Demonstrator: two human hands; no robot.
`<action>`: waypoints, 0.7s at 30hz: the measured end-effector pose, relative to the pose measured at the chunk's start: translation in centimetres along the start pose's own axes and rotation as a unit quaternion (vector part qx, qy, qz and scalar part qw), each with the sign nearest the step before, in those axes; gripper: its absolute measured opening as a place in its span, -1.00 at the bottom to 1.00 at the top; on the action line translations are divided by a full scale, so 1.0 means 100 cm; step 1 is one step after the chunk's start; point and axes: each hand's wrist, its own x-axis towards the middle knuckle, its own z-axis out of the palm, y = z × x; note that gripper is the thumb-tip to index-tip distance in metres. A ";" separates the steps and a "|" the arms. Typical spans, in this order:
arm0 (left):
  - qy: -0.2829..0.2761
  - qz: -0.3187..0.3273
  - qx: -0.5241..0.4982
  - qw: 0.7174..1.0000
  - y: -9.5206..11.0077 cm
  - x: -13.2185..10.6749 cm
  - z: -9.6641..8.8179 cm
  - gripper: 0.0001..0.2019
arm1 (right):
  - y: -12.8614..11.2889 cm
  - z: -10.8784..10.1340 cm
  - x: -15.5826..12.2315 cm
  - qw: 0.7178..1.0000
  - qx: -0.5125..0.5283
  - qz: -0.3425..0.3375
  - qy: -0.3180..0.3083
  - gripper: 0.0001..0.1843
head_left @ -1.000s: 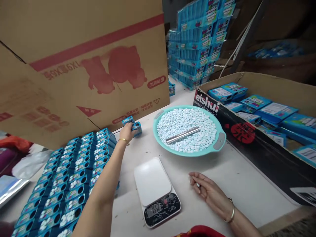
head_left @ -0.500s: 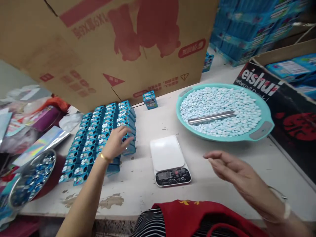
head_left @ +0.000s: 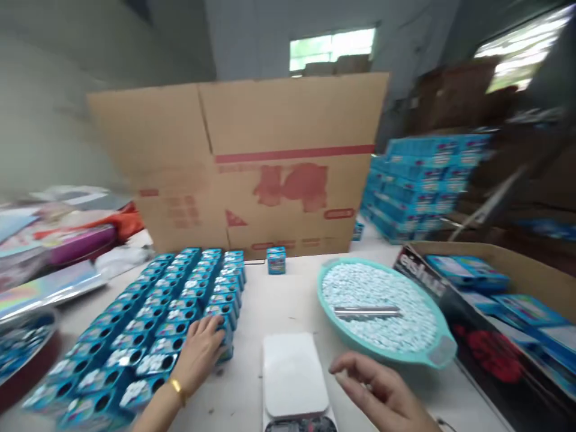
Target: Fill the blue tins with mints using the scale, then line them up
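Note:
My left hand (head_left: 200, 354) rests with curled fingers on the near right corner of a block of small blue boxes (head_left: 153, 318) laid in rows on the table, gripping one box at the edge. My right hand (head_left: 382, 393) hovers low beside the white kitchen scale (head_left: 293, 375), fingers loosely bent and apart, nothing in it. A teal basin (head_left: 443, 351) full of pale blue tablets holds a metal bar (head_left: 366, 312). One single blue box (head_left: 276, 260) stands alone near the big carton.
A large brown carton (head_left: 252, 162) stands upright across the back. Stacked blue packs (head_left: 418, 180) rise at the right rear. An open cardboard box (head_left: 495, 282) with blue packs sits on the right. A round metal tray (head_left: 22, 351) and shiny wrappers lie left.
The camera has tilted up, so the room shows above the carton. My left hand slid to the nearer corner of the box rows. My right hand dropped lower by the scale.

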 end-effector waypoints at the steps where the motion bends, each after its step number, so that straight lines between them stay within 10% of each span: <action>1: 0.012 0.009 -0.002 1.000 -0.004 -0.003 -0.005 -0.93 | 0.001 0.004 0.001 1.000 0.003 0.001 0.000 -0.65; 8: -0.086 0.148 -0.091 0.981 0.057 0.037 -0.054 -0.85 | 0.046 0.015 -0.015 0.965 0.197 0.175 0.003 -0.62; 15: -0.151 0.241 -0.068 0.956 0.130 0.072 -0.043 -0.85 | 0.081 0.018 -0.024 0.894 0.373 0.235 0.087 -0.67; 21: -0.158 0.243 -0.121 0.949 0.134 0.085 -0.040 -0.79 | 0.092 0.011 -0.025 0.863 0.416 0.260 0.117 -0.81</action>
